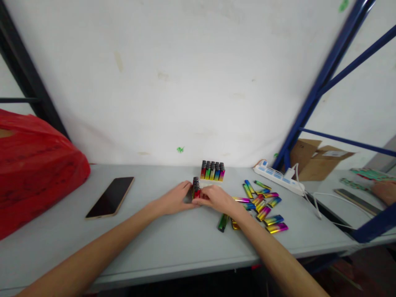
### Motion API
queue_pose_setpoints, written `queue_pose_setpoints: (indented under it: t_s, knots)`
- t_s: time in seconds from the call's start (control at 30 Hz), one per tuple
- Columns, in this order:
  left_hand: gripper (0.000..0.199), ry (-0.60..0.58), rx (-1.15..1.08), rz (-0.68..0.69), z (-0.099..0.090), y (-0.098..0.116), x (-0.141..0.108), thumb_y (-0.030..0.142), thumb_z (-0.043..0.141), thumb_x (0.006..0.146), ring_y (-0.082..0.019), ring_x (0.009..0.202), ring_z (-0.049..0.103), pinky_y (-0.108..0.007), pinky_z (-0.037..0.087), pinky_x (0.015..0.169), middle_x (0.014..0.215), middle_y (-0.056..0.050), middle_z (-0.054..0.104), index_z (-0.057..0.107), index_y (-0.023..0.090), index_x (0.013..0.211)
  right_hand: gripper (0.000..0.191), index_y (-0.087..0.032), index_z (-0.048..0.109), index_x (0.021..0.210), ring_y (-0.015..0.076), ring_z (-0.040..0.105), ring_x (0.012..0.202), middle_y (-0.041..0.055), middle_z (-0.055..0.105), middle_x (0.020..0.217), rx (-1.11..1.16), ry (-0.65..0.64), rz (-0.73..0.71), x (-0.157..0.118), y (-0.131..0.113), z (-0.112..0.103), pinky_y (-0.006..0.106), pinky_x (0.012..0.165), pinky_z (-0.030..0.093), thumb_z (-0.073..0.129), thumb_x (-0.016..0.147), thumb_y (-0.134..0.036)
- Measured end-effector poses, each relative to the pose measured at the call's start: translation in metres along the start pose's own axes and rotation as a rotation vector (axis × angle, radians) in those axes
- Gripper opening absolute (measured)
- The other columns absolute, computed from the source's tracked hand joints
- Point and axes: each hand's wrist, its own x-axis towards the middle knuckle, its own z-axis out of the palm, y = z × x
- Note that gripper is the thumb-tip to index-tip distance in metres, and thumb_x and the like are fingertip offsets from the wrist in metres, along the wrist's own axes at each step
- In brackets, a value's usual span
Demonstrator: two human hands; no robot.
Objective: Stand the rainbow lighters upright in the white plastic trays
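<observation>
While both forearms angle up from the bottom edge and converge mid-table, a red bag takes the far left of the gray table. Dark phone next, lying flat, tilted; tabletop stretches between it and the left hand. Left arm slants up to the right, hand low over the surface; fingers and thumb apart, set against the left side of a short row of upright lighters. That row sits between the two hands. Right hand reaches up-left, palm down, fingers bent, fingertips touching the row's right/near side; can't tell whether they clamp a lighter. Larger upright lighter block just behind, near the wall. Room in front of both hands down to the table's front edge. Loose lighters scattered right of the right hand, some partly behind its forearm. Then white power strip, blue rack post, open cardboard box; another person's hand at far right.
</observation>
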Motion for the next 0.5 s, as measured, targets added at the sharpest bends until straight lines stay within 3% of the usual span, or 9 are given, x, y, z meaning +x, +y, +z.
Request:
queue_pose_setpoints:
  t_s: [0.07,0.13,0.27,0.37,0.43,0.5]
  knots:
    - [0.058,0.007,0.021,-0.016,0.001,-0.001,0.000,0.067,0.076,0.092,-0.039,0.123,0.067,-0.051,0.056,0.111,0.130,-0.015,0.071,0.066,0.023,0.126,0.049,-0.020,0.067,0.078,0.0165,0.055,0.066,0.0011,0.066,0.072,0.014,0.035,0.010,-0.002,0.004,-0.006,0.028,0.065,0.032,0.055,0.115,-0.051]
    - [0.065,0.019,0.038,-0.023,0.002,-0.003,0.000,0.069,0.077,0.090,-0.040,0.127,0.067,-0.052,0.054,0.114,0.135,-0.016,0.070,0.065,0.022,0.133,0.051,-0.020,0.068,0.083,0.0173,0.056,0.067,0.0016,0.067,0.073,-0.061,0.143,0.106,-0.005,0.015,-0.017,0.029,0.067,0.033,0.044,0.118,-0.047]
    - [0.074,0.003,0.049,-0.031,0.003,-0.005,0.001,0.072,0.076,0.090,-0.040,0.133,0.065,-0.052,0.052,0.119,0.141,-0.018,0.069,0.063,0.019,0.140,0.033,-0.017,0.073,0.113,0.0242,0.071,0.091,0.0111,0.078,0.098,-0.342,0.309,0.504,-0.017,0.054,-0.045,0.030,0.081,0.043,0.048,0.117,-0.039]
    - [0.075,-0.015,0.062,-0.045,0.002,-0.005,0.001,0.073,0.075,0.090,-0.041,0.137,0.064,-0.050,0.051,0.120,0.143,-0.019,0.068,0.062,0.018,0.140,0.036,-0.011,0.067,0.138,0.0324,0.071,0.120,0.0241,0.076,0.127,-0.497,0.224,0.831,-0.033,0.086,-0.060,0.037,0.100,0.047,0.049,0.115,-0.033]
    - [0.074,-0.017,0.065,-0.044,0.002,-0.004,0.001,0.073,0.075,0.090,-0.040,0.136,0.064,-0.050,0.051,0.120,0.143,-0.019,0.068,0.063,0.019,0.139,0.038,-0.006,0.066,0.140,0.0362,0.073,0.120,0.0297,0.075,0.127,-0.497,0.160,0.932,-0.045,0.100,-0.064,0.041,0.100,0.049,0.051,0.112,-0.024]
    - [0.073,-0.015,0.058,-0.040,0.002,-0.004,0.001,0.072,0.075,0.091,-0.040,0.135,0.064,-0.052,0.050,0.121,0.144,-0.019,0.068,0.063,0.019,0.139,0.037,-0.006,0.070,0.136,0.0357,0.076,0.115,0.0288,0.077,0.122,-0.476,0.111,0.960,-0.053,0.109,-0.062,0.040,0.096,0.051,0.050,0.107,-0.013]
